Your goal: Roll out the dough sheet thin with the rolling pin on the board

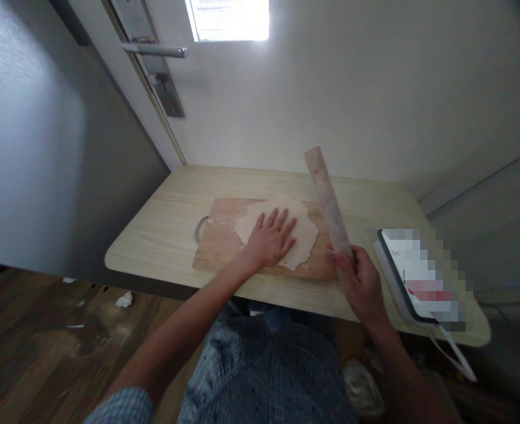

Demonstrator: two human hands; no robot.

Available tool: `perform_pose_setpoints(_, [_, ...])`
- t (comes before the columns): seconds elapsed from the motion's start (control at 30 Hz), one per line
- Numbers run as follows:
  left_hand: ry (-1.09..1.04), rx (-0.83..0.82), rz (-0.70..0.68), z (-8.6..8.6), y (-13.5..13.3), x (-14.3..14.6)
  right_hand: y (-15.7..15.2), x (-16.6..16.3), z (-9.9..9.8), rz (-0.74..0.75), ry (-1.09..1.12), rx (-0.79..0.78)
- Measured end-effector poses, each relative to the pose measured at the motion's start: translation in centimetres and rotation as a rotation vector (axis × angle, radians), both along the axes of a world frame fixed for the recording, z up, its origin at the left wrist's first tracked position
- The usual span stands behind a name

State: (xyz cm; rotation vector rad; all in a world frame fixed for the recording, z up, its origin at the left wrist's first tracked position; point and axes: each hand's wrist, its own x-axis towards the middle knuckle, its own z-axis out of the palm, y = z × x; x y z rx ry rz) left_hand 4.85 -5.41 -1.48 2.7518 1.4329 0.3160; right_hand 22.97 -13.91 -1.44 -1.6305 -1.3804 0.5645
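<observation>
A flat, irregular sheet of pale dough [302,227] lies on a wooden cutting board [219,240] on a light wooden table [162,229]. My left hand [269,238] rests flat on the dough, fingers spread. My right hand [360,282] grips the near end of a long wooden rolling pin [327,197], which slants up and away over the board's right edge, its far end raised toward the wall.
A tablet [419,274] in a pale case lies at the table's right edge. A curved metal piece [199,227] pokes out from under the board's left side. A door with a lever handle [156,51] stands behind the table. Paper scraps [124,300] litter the wooden floor.
</observation>
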Motion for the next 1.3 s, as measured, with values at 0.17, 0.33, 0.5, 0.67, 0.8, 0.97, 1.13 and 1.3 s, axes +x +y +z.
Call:
perform_pose_setpoints(0.17, [0.006,0.022,0.039,-0.8,0.0,0.2,2.1,-1.3,-0.4,0.075,0.233,0.062])
perform_pose_setpoints(0.33, [-0.06,0.024,0.2,-0.7,0.2,-0.9,2.9,-1.7,-1.6,0.03,0.193,0.005])
perform_pose_setpoints(0.5, [-0.156,-0.052,0.342,-0.7,2.0,-3.3,2.6,-1.6,-1.8,0.015,0.167,0.007])
perform_pose_setpoints(0.67, [-0.449,-0.307,0.256,0.3,3.9,-5.0,2.4,-1.8,-1.9,-0.003,0.134,-0.008])
perform_pose_setpoints(0.8, [-0.704,-0.528,0.228,1.6,5.0,-5.6,2.5,-1.9,-2.2,-0.008,0.14,0.02])
perform_pose_setpoints(0.97, [-0.795,-0.636,0.369,2.6,7.0,-5.7,2.5,-1.8,-2.3,-0.002,0.107,0.04])
perform_pose_setpoints(1.13, [-0.715,-0.733,0.45,2.6,9.1,-5.6,2.5,-1.7,-2.3,0.006,0.086,0.064])
perform_pose_setpoints(1.3, [-0.65,-0.799,0.425,2.5,9.6,-5.7,2.5,-1.8,-2.2,0.002,0.079,0.089])
